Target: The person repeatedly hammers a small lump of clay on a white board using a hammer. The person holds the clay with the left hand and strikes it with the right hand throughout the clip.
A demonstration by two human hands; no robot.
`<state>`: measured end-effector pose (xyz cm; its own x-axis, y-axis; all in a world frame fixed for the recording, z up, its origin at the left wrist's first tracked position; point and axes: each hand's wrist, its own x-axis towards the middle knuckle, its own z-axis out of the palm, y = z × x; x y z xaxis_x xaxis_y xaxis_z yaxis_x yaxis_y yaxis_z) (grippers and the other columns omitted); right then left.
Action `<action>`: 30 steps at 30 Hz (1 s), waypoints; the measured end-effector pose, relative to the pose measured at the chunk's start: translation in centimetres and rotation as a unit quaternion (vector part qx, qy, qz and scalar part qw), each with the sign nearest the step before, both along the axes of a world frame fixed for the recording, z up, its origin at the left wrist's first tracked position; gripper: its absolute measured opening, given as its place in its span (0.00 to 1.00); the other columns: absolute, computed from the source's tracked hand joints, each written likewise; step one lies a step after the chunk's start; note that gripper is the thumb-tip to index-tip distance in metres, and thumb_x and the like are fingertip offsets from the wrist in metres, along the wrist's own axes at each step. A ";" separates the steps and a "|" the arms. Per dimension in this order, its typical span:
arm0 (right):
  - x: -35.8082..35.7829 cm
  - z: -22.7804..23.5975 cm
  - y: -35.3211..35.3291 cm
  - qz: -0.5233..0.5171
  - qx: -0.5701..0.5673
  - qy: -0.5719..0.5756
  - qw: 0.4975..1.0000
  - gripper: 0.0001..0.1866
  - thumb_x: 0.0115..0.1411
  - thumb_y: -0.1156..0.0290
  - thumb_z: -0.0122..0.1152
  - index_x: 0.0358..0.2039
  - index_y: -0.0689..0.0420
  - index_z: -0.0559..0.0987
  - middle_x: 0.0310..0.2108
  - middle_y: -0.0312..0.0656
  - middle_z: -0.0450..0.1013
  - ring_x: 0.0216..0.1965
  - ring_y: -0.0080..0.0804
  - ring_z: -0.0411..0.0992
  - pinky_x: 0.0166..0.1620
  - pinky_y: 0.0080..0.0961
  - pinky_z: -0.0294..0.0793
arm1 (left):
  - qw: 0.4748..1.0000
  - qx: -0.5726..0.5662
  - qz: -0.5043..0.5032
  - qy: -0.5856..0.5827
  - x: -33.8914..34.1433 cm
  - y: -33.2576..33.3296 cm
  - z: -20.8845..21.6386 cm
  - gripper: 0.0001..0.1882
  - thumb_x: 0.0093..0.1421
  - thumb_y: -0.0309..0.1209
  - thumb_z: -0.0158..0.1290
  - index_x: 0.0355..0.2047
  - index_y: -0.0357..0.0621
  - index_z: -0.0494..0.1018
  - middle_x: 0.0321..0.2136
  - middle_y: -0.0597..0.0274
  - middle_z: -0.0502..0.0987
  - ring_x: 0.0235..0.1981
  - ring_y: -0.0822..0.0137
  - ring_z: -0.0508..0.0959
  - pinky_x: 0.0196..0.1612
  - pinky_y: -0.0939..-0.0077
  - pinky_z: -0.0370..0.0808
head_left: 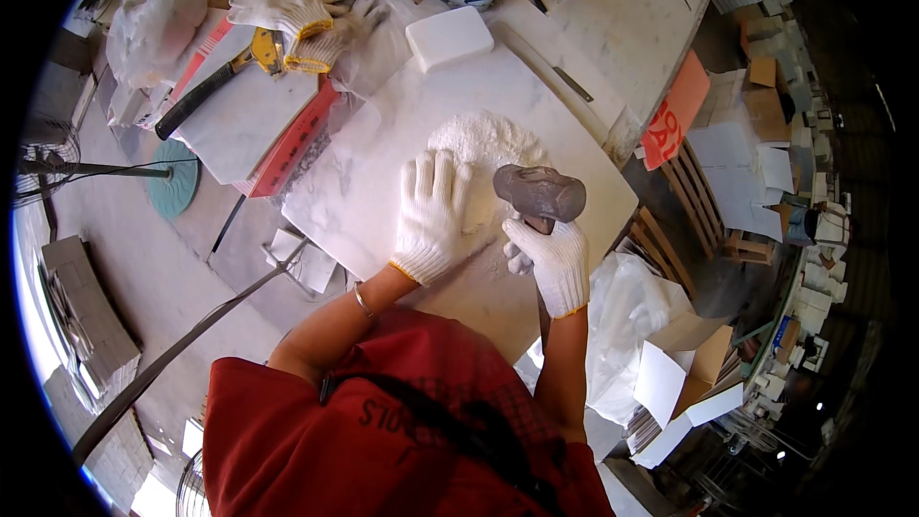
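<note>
My right hand [557, 263], in a white knitted glove, is closed round the handle of a club hammer [541, 193]. Its dark, worn steel head is over the pale slab [359, 168]. In a matching glove, my left hand [431, 215] lies flat on the slab, palm down, fingers stretched out. Just beyond its fingertips is a rough, crumbly white mass [490, 139], with white dust on the slab around it. I cannot tell whether this is loose powder or broken stone. Whatever lies under my left palm is hidden.
A smooth white block [448, 38] rests at the slab's far edge. Spare gloves [287, 11] and a black-handled tool with a yellow head [215, 86] lie on a stack at far left. Right of the slab are a thin metal strip [572, 84], plastic sheeting [622, 325] and open cartons [689, 364].
</note>
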<state>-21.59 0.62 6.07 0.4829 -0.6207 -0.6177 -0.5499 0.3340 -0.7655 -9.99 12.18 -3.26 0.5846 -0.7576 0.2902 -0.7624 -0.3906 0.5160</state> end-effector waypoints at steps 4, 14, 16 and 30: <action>-1.4 -0.6 1.0 0.018 -0.068 -0.003 0.997 0.10 0.63 0.71 0.71 0.40 0.62 0.80 0.29 0.39 0.78 0.27 0.22 0.77 0.25 0.21 0.73 | 1.000 0.027 0.002 -0.003 0.0 0.1 0.1 0.43 0.50 0.51 0.66 0.59 0.34 0.70 0.54 0.39 0.68 0.59 0.38 0.66 0.65 0.42 0.61; 0.2 -3.3 -0.9 0.028 0.023 0.022 0.999 0.13 0.62 0.66 0.71 0.41 0.56 0.77 0.22 0.40 0.77 0.14 0.24 0.72 0.19 0.21 0.68 | 1.000 0.022 0.001 -0.001 0.0 0.1 -0.3 0.45 0.48 0.52 0.67 0.59 0.35 0.69 0.56 0.39 0.68 0.60 0.38 0.66 0.65 0.42 0.61; -0.8 -0.9 -0.4 0.012 0.004 -0.015 1.000 0.10 0.62 0.70 0.72 0.40 0.57 0.79 0.25 0.40 0.78 0.19 0.23 0.74 0.20 0.21 0.70 | 1.000 0.015 -0.007 0.015 -0.2 0.2 -0.2 0.45 0.47 0.53 0.68 0.58 0.34 0.70 0.56 0.39 0.68 0.60 0.38 0.66 0.64 0.42 0.62; 0.2 -4.1 -1.2 0.006 0.064 0.002 0.998 0.13 0.61 0.71 0.72 0.41 0.55 0.75 0.24 0.37 0.73 0.19 0.21 0.69 0.18 0.22 0.63 | 1.000 0.014 0.003 0.001 0.0 -0.2 -0.1 0.46 0.48 0.57 0.66 0.58 0.36 0.70 0.56 0.40 0.68 0.60 0.39 0.66 0.64 0.43 0.62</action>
